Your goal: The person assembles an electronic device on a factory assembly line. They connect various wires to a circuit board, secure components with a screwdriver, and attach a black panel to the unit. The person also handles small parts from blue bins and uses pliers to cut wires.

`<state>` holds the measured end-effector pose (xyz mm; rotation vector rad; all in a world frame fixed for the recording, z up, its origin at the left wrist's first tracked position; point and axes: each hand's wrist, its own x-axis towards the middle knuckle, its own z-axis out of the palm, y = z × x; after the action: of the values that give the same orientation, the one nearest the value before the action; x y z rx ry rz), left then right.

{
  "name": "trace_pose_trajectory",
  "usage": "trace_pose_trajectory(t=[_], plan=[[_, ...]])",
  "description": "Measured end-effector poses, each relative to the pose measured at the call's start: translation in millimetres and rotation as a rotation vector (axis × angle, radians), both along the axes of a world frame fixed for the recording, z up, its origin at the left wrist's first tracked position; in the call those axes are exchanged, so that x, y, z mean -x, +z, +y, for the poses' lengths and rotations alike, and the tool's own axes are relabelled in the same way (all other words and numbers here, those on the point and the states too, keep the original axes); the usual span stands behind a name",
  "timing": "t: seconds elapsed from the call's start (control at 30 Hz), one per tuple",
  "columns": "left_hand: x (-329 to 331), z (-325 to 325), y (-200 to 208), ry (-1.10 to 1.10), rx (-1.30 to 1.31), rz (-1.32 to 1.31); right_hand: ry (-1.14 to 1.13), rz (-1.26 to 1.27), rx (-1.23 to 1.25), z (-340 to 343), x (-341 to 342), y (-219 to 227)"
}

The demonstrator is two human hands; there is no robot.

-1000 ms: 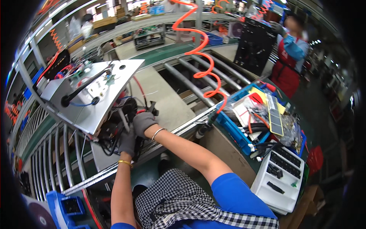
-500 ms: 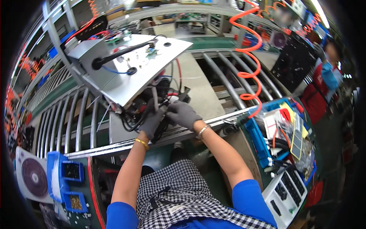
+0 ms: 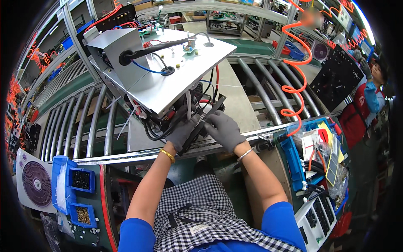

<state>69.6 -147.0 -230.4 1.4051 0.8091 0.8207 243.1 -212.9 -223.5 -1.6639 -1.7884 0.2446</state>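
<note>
A machine with a flat silver-white top plate (image 3: 184, 69) stands on the line in front of me. Under its near edge hangs a tangle of black cables (image 3: 153, 132), with red and grey wires among them. My left hand (image 3: 181, 131), in a grey glove, is closed round a bundle of the black cables below the plate's corner. A dark, flat strip (image 3: 215, 107) slants up between my hands. My right hand (image 3: 226, 131), also gloved, bends its thumb and fingers together beside that strip. What its fingertips pinch is too small to make out.
Metal rollers (image 3: 94, 122) run to both sides. An orange coiled hose (image 3: 296, 89) hangs at the right, above a blue bin (image 3: 292, 157) of parts and a white tray (image 3: 308, 222). Small blue bins (image 3: 82, 179) and a fan (image 3: 37, 184) are at left. A co-worker (image 3: 357, 109) stands at far right.
The whole scene has shifted right in the view. The dark strip now shows slanting between my hands. A white piece seen by my right fingertips before is no longer visible.
</note>
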Motion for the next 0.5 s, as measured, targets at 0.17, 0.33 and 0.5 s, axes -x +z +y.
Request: trace_pose_trajectory(t=[0.17,0.33,0.5], plan=[[-1,13,-26,0.010,0.064,-0.035,-0.040,-0.038,-0.212,13,5,3],[1,14,-26,0.010,0.012,-0.002,-0.045,0.143,-0.301,21,11,-1],[0,17,-27,-0.042,0.014,-0.028,-0.008,0.690,-0.100,26,13,-11]])
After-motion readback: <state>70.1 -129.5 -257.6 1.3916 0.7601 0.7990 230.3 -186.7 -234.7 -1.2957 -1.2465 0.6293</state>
